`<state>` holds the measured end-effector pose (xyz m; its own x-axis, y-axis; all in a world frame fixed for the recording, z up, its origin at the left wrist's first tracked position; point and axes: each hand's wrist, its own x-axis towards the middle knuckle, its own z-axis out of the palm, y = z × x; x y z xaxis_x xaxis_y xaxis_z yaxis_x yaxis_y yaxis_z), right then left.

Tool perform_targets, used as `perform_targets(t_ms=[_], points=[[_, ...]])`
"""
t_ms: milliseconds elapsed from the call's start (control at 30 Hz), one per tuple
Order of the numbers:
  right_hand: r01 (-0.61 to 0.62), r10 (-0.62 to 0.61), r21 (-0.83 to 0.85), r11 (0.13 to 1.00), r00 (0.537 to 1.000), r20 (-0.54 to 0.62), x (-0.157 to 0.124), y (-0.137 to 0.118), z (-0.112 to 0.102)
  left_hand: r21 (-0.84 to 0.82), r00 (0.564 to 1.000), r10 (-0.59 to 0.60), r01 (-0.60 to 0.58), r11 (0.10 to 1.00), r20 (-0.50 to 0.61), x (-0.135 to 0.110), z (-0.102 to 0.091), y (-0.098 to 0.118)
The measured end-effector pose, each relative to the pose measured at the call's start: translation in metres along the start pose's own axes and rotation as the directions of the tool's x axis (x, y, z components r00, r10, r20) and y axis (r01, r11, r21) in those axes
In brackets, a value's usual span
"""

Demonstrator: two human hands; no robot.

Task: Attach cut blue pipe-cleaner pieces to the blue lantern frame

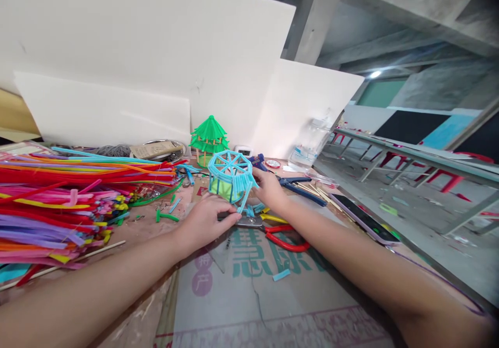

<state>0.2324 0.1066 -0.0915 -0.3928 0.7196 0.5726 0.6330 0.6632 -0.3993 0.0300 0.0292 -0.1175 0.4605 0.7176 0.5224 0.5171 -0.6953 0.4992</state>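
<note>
A light-blue pipe-cleaner frame, with a spoked ring on top, upright posts and a lime-green inside, stands in front of me. My left hand is closed on its lower front edge, thumb toward a leaning blue strip. On the other side, my right hand pinches the frame's right side; its fingertips are partly hidden. Just below lie red-handled scissors, their blades partly under my left hand. Small blue pipe-cleaner offcuts are scattered by the base. Behind stands a green pipe-cleaner pavilion with a tiered roof.
Bundles of colored pipe cleaners fill the left side. At right are blue-handled pliers, a blue glue gun, thin wooden sticks, a phone and a clear plastic bottle. White boards stand behind the cardboard-covered table.
</note>
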Motion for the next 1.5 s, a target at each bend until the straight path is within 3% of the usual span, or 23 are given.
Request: perform_targets(t_ms=[467, 967, 1133, 1367, 1500], points=[[0.019, -0.017, -0.155, 0.988, 1.000, 0.012, -0.008, -0.018, -0.004, 0.042, 0.999, 0.032, -0.034, 0.999, 0.037, -0.002, -0.002, 0.004], [0.035, -0.031, -0.130, 0.991, 0.999, 0.033, -0.009, -0.010, 0.002, -0.012, 0.999, 0.033, -0.033, 0.999, 0.023, -0.001, 0.001, 0.002], [-0.043, 0.045, -0.038, 0.998, 0.997, 0.065, -0.007, -0.008, 0.005, -0.045, 1.000, 0.021, -0.020, 0.999, 0.022, -0.001, 0.000, 0.003], [-0.224, 0.185, 0.195, 0.955, 0.963, 0.198, -0.002, -0.010, 0.011, -0.130, 0.986, -0.162, 0.166, 0.978, 0.035, 0.002, -0.002, 0.001], [-0.289, 0.211, 0.298, 0.910, 0.940, 0.269, -0.002, -0.020, 0.009, -0.123, 0.988, -0.149, 0.152, 0.981, 0.036, 0.002, 0.000, -0.002]])
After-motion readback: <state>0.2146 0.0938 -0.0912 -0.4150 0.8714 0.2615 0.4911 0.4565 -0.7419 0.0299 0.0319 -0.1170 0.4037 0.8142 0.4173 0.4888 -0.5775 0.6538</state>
